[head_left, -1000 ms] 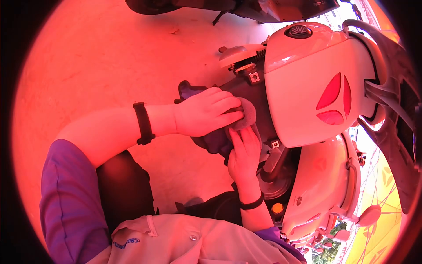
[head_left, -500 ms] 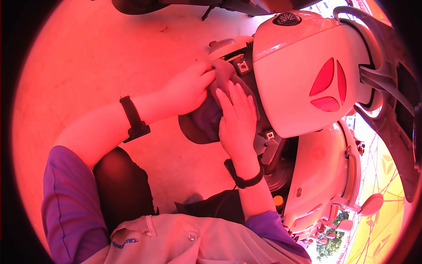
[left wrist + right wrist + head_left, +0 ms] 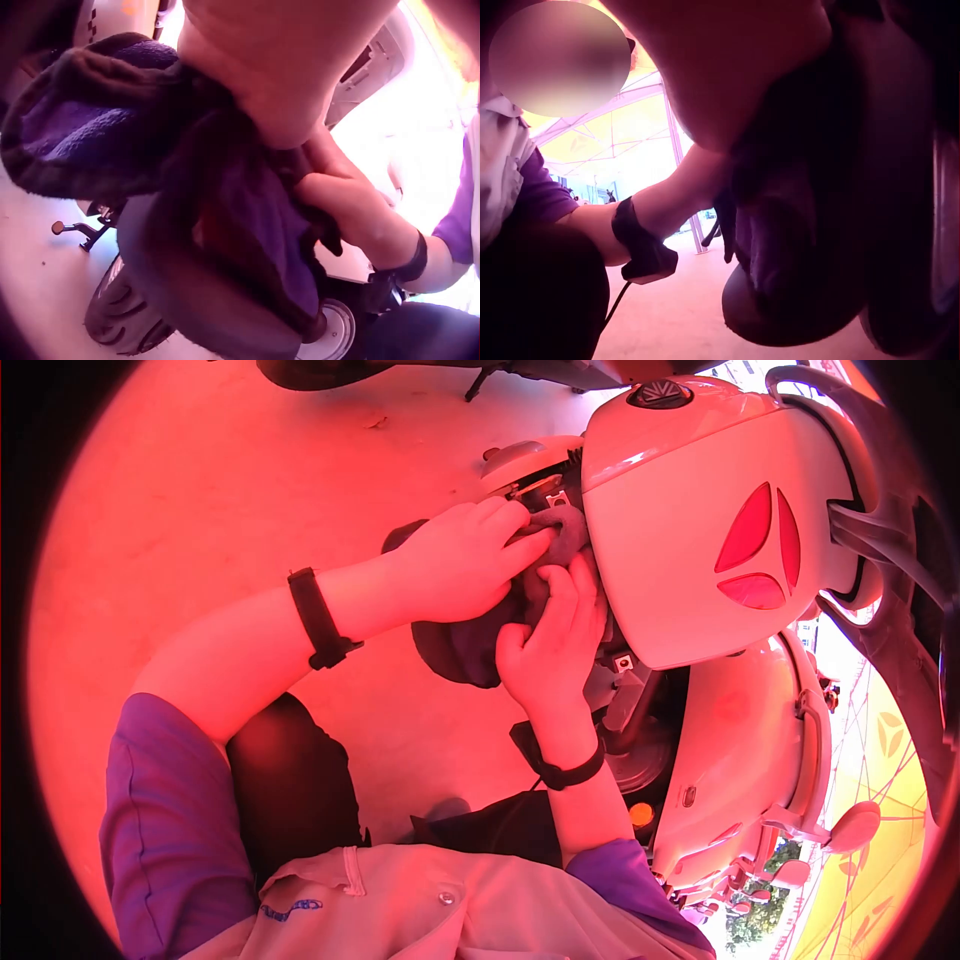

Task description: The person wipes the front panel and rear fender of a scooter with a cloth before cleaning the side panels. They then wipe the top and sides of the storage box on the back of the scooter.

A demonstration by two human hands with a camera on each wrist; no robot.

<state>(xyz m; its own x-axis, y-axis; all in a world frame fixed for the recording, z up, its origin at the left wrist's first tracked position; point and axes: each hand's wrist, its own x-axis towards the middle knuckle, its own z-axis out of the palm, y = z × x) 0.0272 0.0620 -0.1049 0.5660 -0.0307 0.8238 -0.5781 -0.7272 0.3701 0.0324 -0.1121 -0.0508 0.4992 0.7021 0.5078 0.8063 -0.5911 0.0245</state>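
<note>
A dark knee [image 3: 290, 770] is poking up below the left fingers. The left hand [image 3: 455, 570] is pinching the soft, thick edge of the dark cloth [image 3: 470, 650], and its fingers are bent and narrow. The right hand [image 3: 558, 645] is holding the cloth too, with curled fingers. The cloth is bunching between both hands and hanging below the left fingers. Just right of the right fingers, the big white shell [image 3: 680, 560] is leaving little room. The floor [image 3: 200, 540] is spreading wide, left of the left fingers. Far above the fingers, a dark scooter [image 3: 330, 370] is standing.
</note>
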